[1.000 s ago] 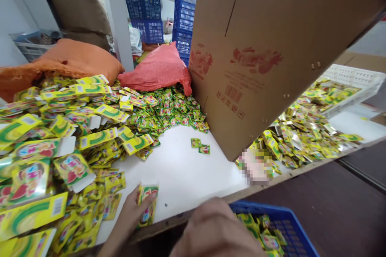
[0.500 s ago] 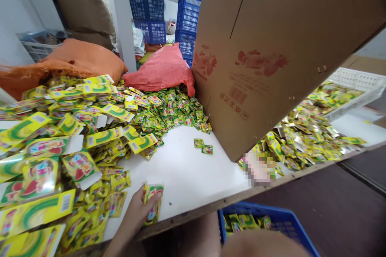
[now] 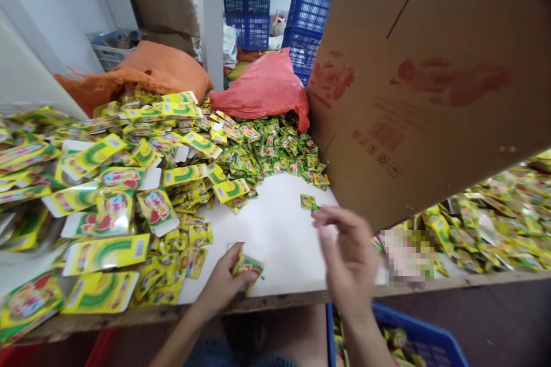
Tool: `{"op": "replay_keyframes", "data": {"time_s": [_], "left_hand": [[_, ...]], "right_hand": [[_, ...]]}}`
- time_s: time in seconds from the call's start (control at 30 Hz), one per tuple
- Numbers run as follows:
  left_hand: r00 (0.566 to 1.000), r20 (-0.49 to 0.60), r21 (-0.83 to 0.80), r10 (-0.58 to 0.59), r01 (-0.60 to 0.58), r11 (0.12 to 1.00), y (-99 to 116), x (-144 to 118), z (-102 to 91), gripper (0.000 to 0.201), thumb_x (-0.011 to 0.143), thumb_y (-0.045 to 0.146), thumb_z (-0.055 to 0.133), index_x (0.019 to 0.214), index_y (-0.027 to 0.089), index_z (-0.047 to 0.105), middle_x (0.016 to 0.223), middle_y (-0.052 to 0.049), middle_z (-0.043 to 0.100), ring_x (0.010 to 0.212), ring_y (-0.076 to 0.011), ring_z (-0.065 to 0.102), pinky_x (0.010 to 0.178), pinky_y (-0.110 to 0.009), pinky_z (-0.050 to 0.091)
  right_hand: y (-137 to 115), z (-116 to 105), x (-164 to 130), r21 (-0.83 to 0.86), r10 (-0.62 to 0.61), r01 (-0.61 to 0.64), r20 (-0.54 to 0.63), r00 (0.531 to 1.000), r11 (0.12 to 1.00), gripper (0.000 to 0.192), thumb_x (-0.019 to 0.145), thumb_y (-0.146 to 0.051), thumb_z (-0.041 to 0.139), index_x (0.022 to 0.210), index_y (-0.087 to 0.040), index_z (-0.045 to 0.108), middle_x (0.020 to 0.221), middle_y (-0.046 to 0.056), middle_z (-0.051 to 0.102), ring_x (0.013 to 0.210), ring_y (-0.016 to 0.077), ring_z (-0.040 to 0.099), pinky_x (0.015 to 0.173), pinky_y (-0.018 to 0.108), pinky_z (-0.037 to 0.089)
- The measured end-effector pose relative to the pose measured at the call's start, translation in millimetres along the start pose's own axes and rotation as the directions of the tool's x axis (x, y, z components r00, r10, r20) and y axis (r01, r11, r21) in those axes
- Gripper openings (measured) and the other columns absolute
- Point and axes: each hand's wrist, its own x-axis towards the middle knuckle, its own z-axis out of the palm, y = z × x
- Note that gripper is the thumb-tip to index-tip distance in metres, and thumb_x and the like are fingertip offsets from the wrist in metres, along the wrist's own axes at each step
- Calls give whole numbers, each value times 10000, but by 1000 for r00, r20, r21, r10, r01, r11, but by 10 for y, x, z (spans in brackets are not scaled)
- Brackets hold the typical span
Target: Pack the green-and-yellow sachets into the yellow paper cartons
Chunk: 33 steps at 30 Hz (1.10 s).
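My left hand (image 3: 224, 284) grips a small stack of yellow-green sachets (image 3: 247, 268) near the front edge of the white table (image 3: 275, 235). My right hand (image 3: 348, 258) hovers over the table with fingers apart and nothing in it, reaching toward two loose sachets (image 3: 309, 202) lying just beyond its fingertips. A heap of flat yellow-green cartons (image 3: 107, 183) lies to the left, and a pile of small sachets (image 3: 275, 152) spreads behind.
A large tilted cardboard box (image 3: 422, 86) stands at the right, with more sachets (image 3: 486, 218) beyond it. An orange sack (image 3: 146, 71) and a red bag (image 3: 267, 89) lie at the back. Blue crates (image 3: 279, 11) are stacked behind. A blue crate (image 3: 413, 344) sits below the table edge.
My right hand has risen from below the table edge to above the table, toward the two loose sachets. The view has shifted left. My left hand still holds its sachets.
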Motion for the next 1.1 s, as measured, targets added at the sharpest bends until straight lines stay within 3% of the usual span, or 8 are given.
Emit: {"op": "replay_keyframes", "data": {"time_s": [0.17, 0.33, 0.47, 0.67, 0.73, 0.83, 0.93, 1.1], "left_hand": [[988, 129, 53, 89, -97, 994, 111, -114, -39, 295, 688, 185, 636, 983, 183, 617, 955, -46, 666, 919, -195, 595, 838, -269, 428], [954, 276, 43, 114, -130, 991, 130, -118, -49, 236, 716, 146, 606, 947, 176, 640, 967, -49, 649, 946, -197, 571, 867, -296, 411], [939, 326, 16, 104, -116, 993, 122, -124, -53, 283, 720, 127, 616, 995, 191, 619, 1000, -43, 635, 975, -200, 559, 892, -312, 399], [914, 380, 62, 140, -176, 982, 144, -188, -53, 344, 776, 117, 555, 1102, 226, 540, 1084, -50, 583, 1042, -195, 523, 942, -330, 372], [923, 354, 32, 153, -176, 984, 106, -197, -33, 411, 794, 128, 540, 1177, 242, 444, 1072, -52, 565, 1008, -181, 539, 915, -328, 398], [968, 159, -69, 193, -184, 980, 13, -188, -6, 482, 814, 171, 538, 1220, 273, 298, 1077, -47, 524, 961, -162, 561, 862, -318, 442], [976, 24, -104, 219, -215, 971, -61, -156, -2, 367, 833, 214, 526, 1155, 249, 354, 1060, -47, 524, 975, -168, 566, 871, -319, 448], [981, 18, -68, 195, -193, 979, -73, -107, 3, 319, 828, 244, 532, 1136, 210, 453, 1053, -64, 585, 980, -183, 583, 888, -320, 455]], "right_hand": [[272, 169, -449, 31, 45, -53, 228, 973, 998, 221, 794, -159, 527, 1009, -202, 499, 1035, 80, 559, 978, 205, 532, 821, 378, 445], [409, 241, -945, 41, 87, -107, 335, 938, 993, 229, 794, -106, 519, 980, -218, 448, 1107, 86, 539, 1056, 198, 514, 872, 367, 437], [469, 273, -1038, 77, 97, -132, 357, 929, 988, 221, 807, -73, 499, 957, -231, 463, 1017, 58, 572, 990, 175, 549, 828, 322, 456], [533, 293, -1110, 48, 35, -57, 378, 925, 997, 243, 790, -46, 513, 943, -235, 498, 1021, 54, 575, 982, 174, 552, 817, 312, 455], [538, 309, -1104, 40, 45, -63, 356, 933, 997, 236, 795, -55, 510, 948, -234, 497, 1004, 50, 574, 975, 169, 549, 819, 305, 450], [548, 353, -1045, 34, 113, -127, 285, 952, 991, 221, 809, -92, 505, 981, -227, 476, 964, 47, 562, 946, 165, 542, 816, 297, 443], [579, 402, -962, 18, 171, -182, 260, 950, 983, 231, 830, -126, 479, 1042, -220, 468, 924, 41, 543, 897, 157, 538, 805, 288, 437], [649, 439, -829, 52, 176, -210, 372, 912, 976, 231, 856, -156, 440, 1059, -223, 527, 975, 49, 547, 918, 163, 525, 812, 288, 424]]}}
